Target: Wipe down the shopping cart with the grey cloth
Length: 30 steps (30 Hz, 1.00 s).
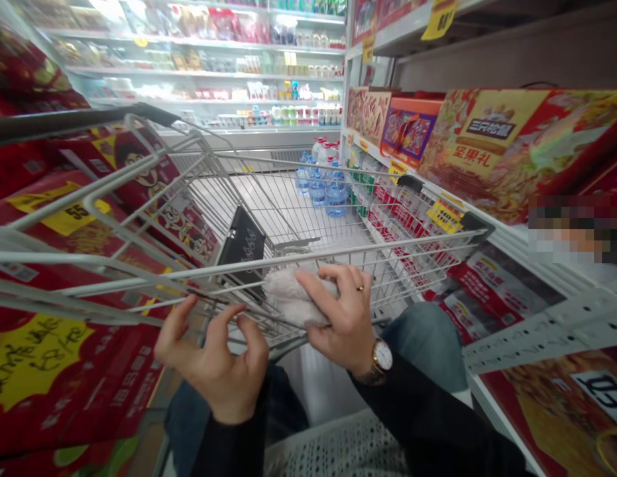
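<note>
My right hand, with a watch at the wrist, is closed around a crumpled whitish cloth. The cloth presses against the side wires of a metal shopping cart. To the left, my left hand is palm up with its fingers apart and bent, the fingertips by the cart's lower side bars. I cannot tell whether they touch the wire. A black panel with pale markings hangs inside the cart, just beyond the cloth. The cart's dark handle is at the upper left.
Red gift boxes with yellow price signs stack up close on the left. A shelf on the right carries more gift boxes, with bottle packs below. Large water bottles stand on the floor ahead, before a lit refrigerated display.
</note>
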Motion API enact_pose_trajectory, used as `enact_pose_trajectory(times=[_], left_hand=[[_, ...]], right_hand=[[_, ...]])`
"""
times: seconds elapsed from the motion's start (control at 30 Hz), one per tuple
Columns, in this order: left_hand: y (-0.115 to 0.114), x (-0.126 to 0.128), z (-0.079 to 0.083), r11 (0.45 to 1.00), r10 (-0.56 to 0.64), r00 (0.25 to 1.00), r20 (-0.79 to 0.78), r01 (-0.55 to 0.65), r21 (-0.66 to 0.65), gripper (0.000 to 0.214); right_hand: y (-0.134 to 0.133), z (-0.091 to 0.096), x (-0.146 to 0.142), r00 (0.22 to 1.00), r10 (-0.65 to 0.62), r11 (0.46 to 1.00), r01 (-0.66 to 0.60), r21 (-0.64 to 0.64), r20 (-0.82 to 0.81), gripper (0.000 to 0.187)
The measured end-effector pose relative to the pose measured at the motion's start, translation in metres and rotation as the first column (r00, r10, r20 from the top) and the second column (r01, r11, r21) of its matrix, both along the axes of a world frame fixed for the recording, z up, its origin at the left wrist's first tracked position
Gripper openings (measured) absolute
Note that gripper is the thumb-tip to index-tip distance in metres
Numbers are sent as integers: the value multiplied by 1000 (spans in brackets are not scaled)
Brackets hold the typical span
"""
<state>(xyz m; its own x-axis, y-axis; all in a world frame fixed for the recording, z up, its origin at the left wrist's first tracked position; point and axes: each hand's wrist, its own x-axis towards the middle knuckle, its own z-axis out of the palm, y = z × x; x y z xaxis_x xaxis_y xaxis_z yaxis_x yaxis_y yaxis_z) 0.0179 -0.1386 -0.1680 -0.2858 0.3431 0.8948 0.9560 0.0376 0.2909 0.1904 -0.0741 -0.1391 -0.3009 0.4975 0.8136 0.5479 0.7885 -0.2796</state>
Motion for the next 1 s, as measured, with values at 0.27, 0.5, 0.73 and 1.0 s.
enact_pose_trajectory(times=[0.27, 0.5, 0.73, 1.0], left_hand=[[-1, -6, -12, 996, -85, 996, 33, 85, 10, 36], [-1, 0, -2, 999, -40, 994, 107, 39, 10, 23], [2, -5, -25, 998, -43, 992, 121, 38, 41, 35], [11, -4, -16, 994, -100, 985, 142, 95, 47, 32]], right_hand=[[-4, 18, -47, 995, 95, 995, -96, 36, 27, 53], [-5, 6, -13, 999, -33, 999, 32, -22, -34, 55], [-9, 25, -67, 988, 131, 984, -139, 113, 78, 53], [-4, 6, -32, 999, -37, 999, 37, -17, 6, 54]])
